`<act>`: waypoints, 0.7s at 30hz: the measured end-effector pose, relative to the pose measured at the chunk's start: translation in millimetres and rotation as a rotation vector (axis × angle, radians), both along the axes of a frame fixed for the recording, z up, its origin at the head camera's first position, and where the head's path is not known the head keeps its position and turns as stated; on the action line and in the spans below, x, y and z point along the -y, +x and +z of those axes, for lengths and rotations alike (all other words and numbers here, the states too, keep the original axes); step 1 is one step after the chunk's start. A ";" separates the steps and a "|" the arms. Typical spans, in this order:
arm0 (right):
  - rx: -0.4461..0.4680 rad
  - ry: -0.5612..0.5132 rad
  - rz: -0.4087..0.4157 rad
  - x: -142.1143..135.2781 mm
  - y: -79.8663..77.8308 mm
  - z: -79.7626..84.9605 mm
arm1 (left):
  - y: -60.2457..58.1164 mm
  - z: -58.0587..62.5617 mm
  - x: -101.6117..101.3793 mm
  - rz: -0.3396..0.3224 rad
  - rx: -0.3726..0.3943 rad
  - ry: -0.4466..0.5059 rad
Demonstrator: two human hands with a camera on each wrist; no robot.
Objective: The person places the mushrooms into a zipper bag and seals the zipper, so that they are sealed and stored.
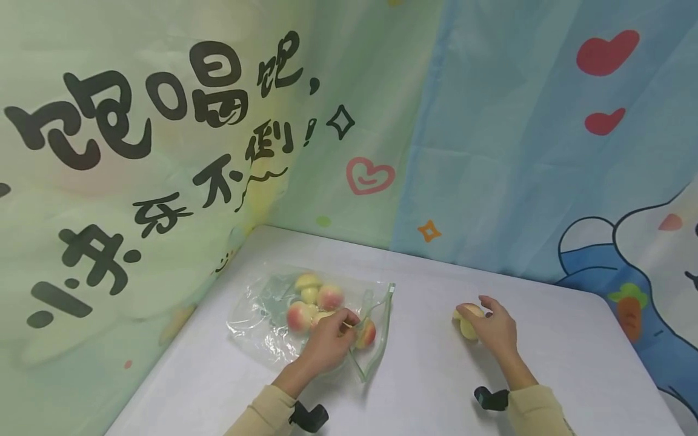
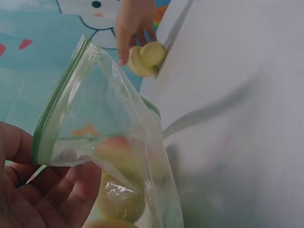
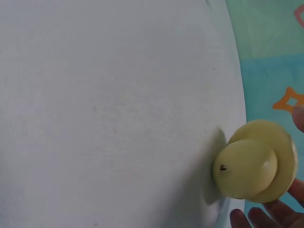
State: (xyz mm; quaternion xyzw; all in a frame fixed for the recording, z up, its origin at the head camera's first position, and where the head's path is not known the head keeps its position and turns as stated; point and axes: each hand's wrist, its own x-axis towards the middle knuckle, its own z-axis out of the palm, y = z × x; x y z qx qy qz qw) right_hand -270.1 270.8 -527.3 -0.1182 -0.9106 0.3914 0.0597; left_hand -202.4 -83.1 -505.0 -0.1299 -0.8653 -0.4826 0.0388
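Observation:
A clear zip bag [image 1: 256,330] with a green seal strip lies on the white table, its mouth facing right. Inside are a yellow toy mushroom [image 1: 308,287] and several red-and-yellow toy peaches [image 1: 330,297]. My left hand [image 1: 330,344] pinches the bag's edge near its mouth; in the left wrist view, thumb and fingers [image 2: 78,190] meet the green strip. Further right, my right hand [image 1: 495,327] holds another pale yellow toy mushroom [image 1: 468,330] by its cap. In the right wrist view that mushroom's rounded stem faces the camera, with fingertips around the cap.
The white table [image 1: 425,375] meets a printed cloth backdrop [image 1: 491,151] at the back and on the left. Black wrist camera mounts [image 1: 491,398] sit below both hands. A shadow falls on the table beside the mushroom in the right wrist view.

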 end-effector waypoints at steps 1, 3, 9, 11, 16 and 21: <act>0.020 -0.007 0.003 -0.9 0.5 -1.9 | 0.1 -0.3 0.2 0.001 0.003 -0.002; 0.052 -0.013 0.012 -2.3 1.4 -5.4 | 0.5 -0.5 0.5 0.001 0.007 -0.002; 0.078 0.008 0.014 -1.1 4.1 -11.3 | 0.6 -1.7 0.7 -0.001 -0.019 0.000; 0.078 0.023 0.026 0.4 5.2 -11.8 | 0.9 -1.4 0.9 0.001 -0.030 0.001; 0.064 0.068 0.078 3.3 8.7 -12.0 | 1.4 -0.3 1.6 0.005 -0.051 -0.003; 0.056 0.062 0.134 10.7 14.2 -9.5 | -0.7 -0.3 2.4 0.001 -0.065 0.005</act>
